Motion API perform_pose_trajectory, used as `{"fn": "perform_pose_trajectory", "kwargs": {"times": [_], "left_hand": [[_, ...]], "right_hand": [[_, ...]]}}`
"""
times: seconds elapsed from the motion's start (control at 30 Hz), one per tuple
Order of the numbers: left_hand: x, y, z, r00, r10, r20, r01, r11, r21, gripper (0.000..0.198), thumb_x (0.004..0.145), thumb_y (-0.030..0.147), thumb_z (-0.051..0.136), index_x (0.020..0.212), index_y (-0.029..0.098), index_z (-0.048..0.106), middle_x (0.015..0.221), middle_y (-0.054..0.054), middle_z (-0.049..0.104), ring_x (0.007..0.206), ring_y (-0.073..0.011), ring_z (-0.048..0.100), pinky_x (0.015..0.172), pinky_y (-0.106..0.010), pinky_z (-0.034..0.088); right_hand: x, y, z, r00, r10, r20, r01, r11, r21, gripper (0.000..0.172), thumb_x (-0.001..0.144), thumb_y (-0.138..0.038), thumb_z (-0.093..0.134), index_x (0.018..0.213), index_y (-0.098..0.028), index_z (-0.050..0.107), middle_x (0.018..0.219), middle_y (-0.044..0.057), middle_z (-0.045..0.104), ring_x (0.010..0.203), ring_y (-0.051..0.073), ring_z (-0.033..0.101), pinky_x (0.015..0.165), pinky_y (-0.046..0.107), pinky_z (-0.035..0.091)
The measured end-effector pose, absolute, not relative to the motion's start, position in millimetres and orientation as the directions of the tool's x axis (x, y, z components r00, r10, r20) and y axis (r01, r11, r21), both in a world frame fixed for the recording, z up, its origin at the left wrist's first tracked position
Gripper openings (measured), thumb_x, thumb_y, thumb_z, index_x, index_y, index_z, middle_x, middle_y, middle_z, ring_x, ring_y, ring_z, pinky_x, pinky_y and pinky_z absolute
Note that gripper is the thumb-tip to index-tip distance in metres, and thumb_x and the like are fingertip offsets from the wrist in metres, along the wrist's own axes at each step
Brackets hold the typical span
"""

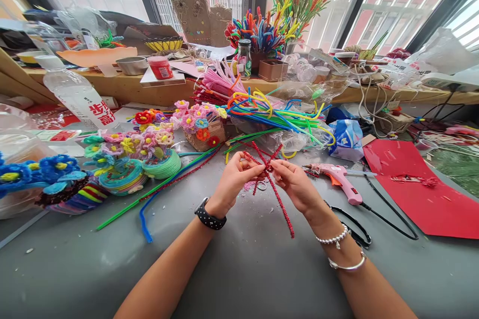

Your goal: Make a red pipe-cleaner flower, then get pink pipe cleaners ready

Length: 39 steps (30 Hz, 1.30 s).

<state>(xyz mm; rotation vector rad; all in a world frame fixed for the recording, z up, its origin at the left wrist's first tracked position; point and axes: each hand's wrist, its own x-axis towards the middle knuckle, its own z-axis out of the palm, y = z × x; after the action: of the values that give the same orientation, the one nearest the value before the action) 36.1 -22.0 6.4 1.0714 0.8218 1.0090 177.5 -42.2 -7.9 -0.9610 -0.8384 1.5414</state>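
Red tinsel pipe cleaners [281,205], crossed at a centre with arms sticking out several ways, are held in the air above the grey table. My left hand [239,175] pinches them from the left, close to the crossing. From the other side, my right hand [294,181] grips them near the same centre between thumb and fingertips. One long arm hangs down to the right between my hands. Just right of my right hand lies a pink glue gun [339,179]. A small ring [261,186] lies on the table behind the hanging arm.
Green and blue pipe cleaners [147,216] stretch across the table at left. Pots of fuzzy flowers [162,163] stand beyond them. Behind my hands is a bundle of coloured pipe cleaners [277,114]. Red card [422,189] and a black cord [389,219] lie at right.
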Motion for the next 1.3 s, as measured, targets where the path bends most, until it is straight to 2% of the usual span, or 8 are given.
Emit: {"fn": "perform_pose_trajectory", "kwargs": {"times": [0.2,0.3,0.43,0.77,0.87,1.07,1.2,1.3], "left_hand": [[35,-20,5,0.326,0.944,-0.047,-0.269,0.141,0.953,0.033,0.062,0.022,0.067,0.082,0.016,0.041,0.059,0.005,0.056,0.056,-0.0079,0.056,0.056,-0.019,0.042],[34,-19,6,0.327,0.941,-0.082,-0.330,0.195,0.924,0.029,0.066,0.028,0.063,0.087,0.016,0.046,0.072,0.000,0.062,0.066,-0.0107,0.059,0.066,-0.024,0.044],[33,-19,9,0.358,0.927,-0.111,-0.347,0.242,0.906,0.027,0.069,0.034,0.059,0.089,0.016,0.053,0.089,-0.006,0.064,0.078,-0.0145,0.060,0.071,-0.027,0.044],[36,-21,2,0.470,0.878,-0.087,-0.300,0.251,0.920,0.026,0.068,0.027,0.061,0.093,0.018,0.061,0.097,-0.005,0.061,0.083,-0.0143,0.056,0.077,-0.028,0.041],[37,-21,1,0.432,0.899,-0.076,-0.282,0.214,0.935,0.021,0.068,0.028,0.061,0.087,0.018,0.062,0.088,-0.002,0.062,0.078,-0.0121,0.055,0.072,-0.025,0.041],[38,-21,3,0.326,0.942,-0.077,-0.326,0.188,0.926,0.016,0.063,0.027,0.065,0.069,0.013,0.062,0.069,-0.001,0.060,0.067,-0.0097,0.055,0.067,-0.022,0.042],[36,-20,4,0.300,0.947,-0.112,-0.355,0.220,0.909,0.019,0.061,0.028,0.067,0.070,0.011,0.063,0.070,-0.003,0.061,0.067,-0.0107,0.056,0.067,-0.023,0.043],[34,-18,3,0.290,0.948,-0.129,-0.361,0.233,0.903,0.021,0.060,0.028,0.067,0.072,0.011,0.064,0.068,-0.003,0.061,0.063,-0.0100,0.055,0.063,-0.023,0.043]], "right_hand": [[177,-45,-4,-0.053,0.998,-0.045,-0.229,-0.056,-0.972,0.017,0.063,-0.032,0.065,0.062,-0.017,0.058,0.057,-0.005,0.044,0.050,0.004,0.031,0.047,0.020,0.024],[175,-44,-6,0.003,0.996,-0.086,-0.370,-0.079,-0.926,0.015,0.061,-0.030,0.067,0.063,-0.018,0.058,0.057,-0.006,0.043,0.050,0.003,0.032,0.046,0.019,0.026],[176,-41,-9,0.014,0.987,-0.162,-0.590,-0.123,-0.798,0.016,0.058,-0.027,0.069,0.067,-0.018,0.060,0.057,-0.006,0.043,0.049,0.003,0.034,0.043,0.016,0.027],[171,-42,-9,-0.065,0.979,-0.191,-0.689,-0.183,-0.701,0.014,0.059,-0.025,0.069,0.071,-0.018,0.063,0.063,-0.005,0.051,0.048,0.002,0.036,0.043,0.016,0.031],[170,-42,-11,-0.065,0.979,-0.192,-0.633,-0.189,-0.751,0.014,0.059,-0.025,0.069,0.070,-0.019,0.063,0.065,-0.005,0.053,0.049,0.002,0.037,0.045,0.017,0.032],[166,-46,-10,-0.066,0.986,-0.154,-0.411,-0.168,-0.896,0.015,0.059,-0.029,0.069,0.070,-0.019,0.066,0.060,-0.004,0.054,0.051,0.004,0.037,0.052,0.020,0.031],[172,-46,-7,-0.105,0.988,-0.112,-0.261,-0.136,-0.956,0.021,0.059,-0.028,0.068,0.078,-0.018,0.067,0.064,-0.002,0.058,0.053,0.005,0.038,0.053,0.023,0.030],[181,-44,-4,-0.096,0.991,-0.091,-0.245,-0.112,-0.963,0.020,0.060,-0.027,0.067,0.078,-0.020,0.066,0.069,-0.002,0.059,0.053,0.006,0.038,0.053,0.023,0.030]]}}
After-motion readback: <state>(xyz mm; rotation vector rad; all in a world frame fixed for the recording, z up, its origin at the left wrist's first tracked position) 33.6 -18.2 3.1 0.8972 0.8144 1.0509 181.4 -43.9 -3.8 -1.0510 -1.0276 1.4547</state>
